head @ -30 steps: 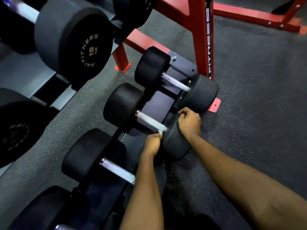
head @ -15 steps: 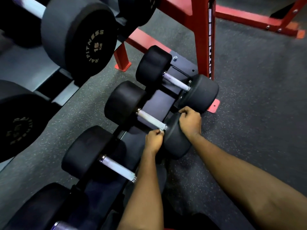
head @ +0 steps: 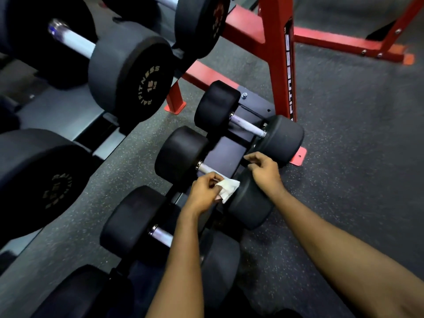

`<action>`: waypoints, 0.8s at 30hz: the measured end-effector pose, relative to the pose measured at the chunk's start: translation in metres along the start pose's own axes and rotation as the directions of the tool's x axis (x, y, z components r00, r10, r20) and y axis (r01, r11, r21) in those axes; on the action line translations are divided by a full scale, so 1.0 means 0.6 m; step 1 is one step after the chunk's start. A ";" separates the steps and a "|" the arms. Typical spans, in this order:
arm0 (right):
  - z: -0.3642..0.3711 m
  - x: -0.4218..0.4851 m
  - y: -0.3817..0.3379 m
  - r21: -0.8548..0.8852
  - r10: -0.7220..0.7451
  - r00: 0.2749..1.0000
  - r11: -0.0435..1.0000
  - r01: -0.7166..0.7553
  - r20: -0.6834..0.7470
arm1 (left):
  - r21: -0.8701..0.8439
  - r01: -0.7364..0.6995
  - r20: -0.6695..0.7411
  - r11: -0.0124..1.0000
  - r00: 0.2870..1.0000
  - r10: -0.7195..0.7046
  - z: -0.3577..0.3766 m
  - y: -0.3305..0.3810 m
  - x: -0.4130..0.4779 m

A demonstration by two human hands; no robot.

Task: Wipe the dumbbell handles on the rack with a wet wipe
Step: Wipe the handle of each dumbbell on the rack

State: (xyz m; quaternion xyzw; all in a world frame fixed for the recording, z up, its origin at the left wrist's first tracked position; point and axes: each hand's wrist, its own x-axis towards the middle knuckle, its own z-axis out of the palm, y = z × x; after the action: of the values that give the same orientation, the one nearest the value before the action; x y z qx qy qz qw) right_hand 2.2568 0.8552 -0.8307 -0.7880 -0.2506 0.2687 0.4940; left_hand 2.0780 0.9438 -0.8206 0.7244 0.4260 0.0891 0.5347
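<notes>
The wet wipe [head: 229, 190] is pinched in the left hand [head: 203, 191] and held over the near end of the handle [head: 206, 168] of the middle dumbbell on the low rack [head: 226, 152]. The handle's long axis is laid from upper left to lower right, between two black heads. The right hand [head: 263, 171] is rested on the near head [head: 250, 203], fingers loosely bent, nothing gripped.
</notes>
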 end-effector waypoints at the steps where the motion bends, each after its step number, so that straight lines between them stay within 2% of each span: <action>1: 0.006 0.002 -0.012 0.075 0.008 0.998 0.997 -0.014 0.067 | -0.019 -0.032 0.015 0.999 0.999 0.033 -0.010 0.009 0.004; 4: 0.021 0.001 -0.056 0.276 0.032 0.951 0.953 -0.121 0.306 | -0.092 -0.093 0.087 0.991 0.991 0.101 -0.043 0.042 0.016; 6: 0.018 0.000 -0.079 0.242 0.022 0.907 0.961 -0.136 0.421 | -0.088 -0.124 0.112 0.988 0.985 0.134 -0.059 0.059 0.026; 8: 0.012 -0.005 -0.098 0.179 0.016 0.891 0.978 -0.109 0.454 | -0.064 -0.147 0.115 0.987 0.981 0.154 -0.076 0.076 0.036; 12: -0.005 0.005 -0.117 0.139 0.017 0.944 0.988 -0.067 0.331 | -0.072 -0.119 0.080 0.990 0.989 0.125 -0.101 0.108 0.066; 14: -0.016 0.016 -0.119 0.129 0.059 0.963 0.987 -0.096 0.264 | -0.019 -0.181 0.025 0.983 0.983 0.182 -0.111 0.123 0.095; 17: -0.035 0.035 -0.118 0.139 0.138 0.971 0.976 -0.167 0.197 | 0.159 -0.295 -0.020 0.942 0.953 0.301 -0.117 0.149 0.138; 19: -0.047 0.054 -0.118 0.122 0.141 0.977 0.979 -0.161 0.157 | 0.281 -0.348 -0.029 0.894 0.928 0.370 -0.115 0.172 0.162; 22: -0.058 0.096 -0.118 0.086 0.129 0.985 0.986 -0.139 0.113 | 0.476 -0.417 0.017 0.775 0.885 0.466 -0.111 0.194 0.203; 24: -0.060 0.121 -0.117 0.044 0.116 0.987 0.992 -0.122 0.111 | 0.582 -0.409 0.073 0.702 0.887 0.456 -0.111 0.196 0.233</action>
State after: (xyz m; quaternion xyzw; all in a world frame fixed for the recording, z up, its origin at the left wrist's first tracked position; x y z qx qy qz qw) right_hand 2.3250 0.9070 -0.7661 -0.7730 -0.2227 0.3462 0.4826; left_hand 2.1873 1.0822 -0.7384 0.9280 0.2705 0.1050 0.2338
